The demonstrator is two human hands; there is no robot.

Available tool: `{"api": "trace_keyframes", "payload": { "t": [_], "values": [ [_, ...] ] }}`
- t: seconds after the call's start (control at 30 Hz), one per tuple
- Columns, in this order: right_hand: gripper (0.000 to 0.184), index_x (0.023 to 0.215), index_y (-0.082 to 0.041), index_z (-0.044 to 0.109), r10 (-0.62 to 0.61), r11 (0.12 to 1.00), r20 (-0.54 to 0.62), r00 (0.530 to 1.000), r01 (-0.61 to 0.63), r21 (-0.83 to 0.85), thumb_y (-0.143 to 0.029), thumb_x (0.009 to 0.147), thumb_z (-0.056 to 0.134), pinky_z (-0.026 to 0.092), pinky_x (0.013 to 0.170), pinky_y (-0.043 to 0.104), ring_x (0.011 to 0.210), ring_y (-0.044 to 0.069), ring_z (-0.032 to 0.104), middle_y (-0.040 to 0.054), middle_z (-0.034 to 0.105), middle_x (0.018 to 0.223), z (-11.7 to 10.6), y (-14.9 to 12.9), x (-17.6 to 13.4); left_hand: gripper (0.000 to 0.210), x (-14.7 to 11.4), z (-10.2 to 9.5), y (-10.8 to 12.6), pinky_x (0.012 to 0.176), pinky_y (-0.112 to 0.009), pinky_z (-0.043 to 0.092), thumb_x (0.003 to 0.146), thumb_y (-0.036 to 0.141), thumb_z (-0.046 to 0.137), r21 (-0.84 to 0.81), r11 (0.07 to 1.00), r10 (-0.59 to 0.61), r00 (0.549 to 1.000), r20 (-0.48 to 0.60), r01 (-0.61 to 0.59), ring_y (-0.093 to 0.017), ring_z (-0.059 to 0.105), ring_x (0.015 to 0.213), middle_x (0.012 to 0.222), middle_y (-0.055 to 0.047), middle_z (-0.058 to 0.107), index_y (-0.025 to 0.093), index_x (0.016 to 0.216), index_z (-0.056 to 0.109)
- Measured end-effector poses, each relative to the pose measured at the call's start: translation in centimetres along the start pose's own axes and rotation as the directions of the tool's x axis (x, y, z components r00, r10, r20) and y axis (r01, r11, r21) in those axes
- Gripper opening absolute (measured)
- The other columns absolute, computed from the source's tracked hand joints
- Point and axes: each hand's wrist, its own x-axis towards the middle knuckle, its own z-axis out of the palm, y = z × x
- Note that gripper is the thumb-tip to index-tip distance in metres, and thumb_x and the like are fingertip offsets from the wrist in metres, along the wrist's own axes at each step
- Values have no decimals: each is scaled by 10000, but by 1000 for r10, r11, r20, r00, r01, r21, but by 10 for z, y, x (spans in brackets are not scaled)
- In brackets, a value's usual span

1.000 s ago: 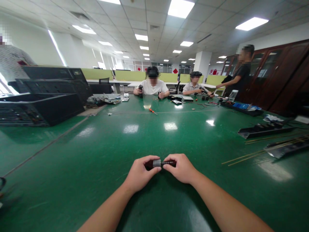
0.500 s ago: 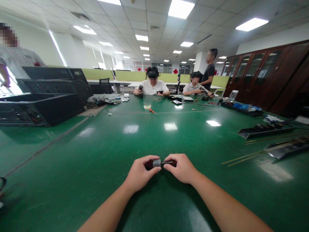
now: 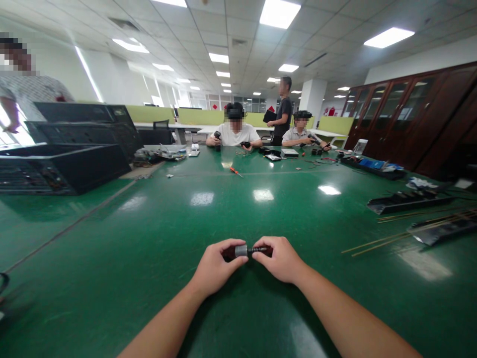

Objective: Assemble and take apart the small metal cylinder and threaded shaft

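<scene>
Just above the green table, my left hand (image 3: 218, 264) grips a short grey metal cylinder (image 3: 240, 250) between thumb and fingers. A dark ridged shaft (image 3: 257, 249) lies in line with the cylinder's right end, pinched by my right hand (image 3: 280, 257). Both parts are held level, and the two hands almost meet. Whether the shaft is fixed into the cylinder or only touches it, I cannot tell. My fingers hide the outer ends of both parts.
An orange screwdriver (image 3: 234, 171) lies further back on the green table (image 3: 167, 223). Black computer cases (image 3: 100, 171) stand at left. Thin brass-coloured rods (image 3: 380, 243) and dark metal trays (image 3: 406, 201) are at right. Two people sit across the table, holding dark devices.
My hands and the parts they hold have hardly moved. Behind the table, a standing person in dark clothes has walked to the left.
</scene>
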Motion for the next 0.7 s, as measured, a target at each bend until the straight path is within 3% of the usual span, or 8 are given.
{"api": "trace_keyframes", "payload": {
  "t": [0.7],
  "values": [
    [130,852,-198,726,32,999,23,999,-32,-10,-288,824,635,417,630,240,672,147,604,10,703,749,-1,1,1,310,0,-1,1,832,-343,534,741,320,729,31,999,17,1000,-6,-17,-227,696,882,965,-29,750,220,1034,713]
  ]
}}
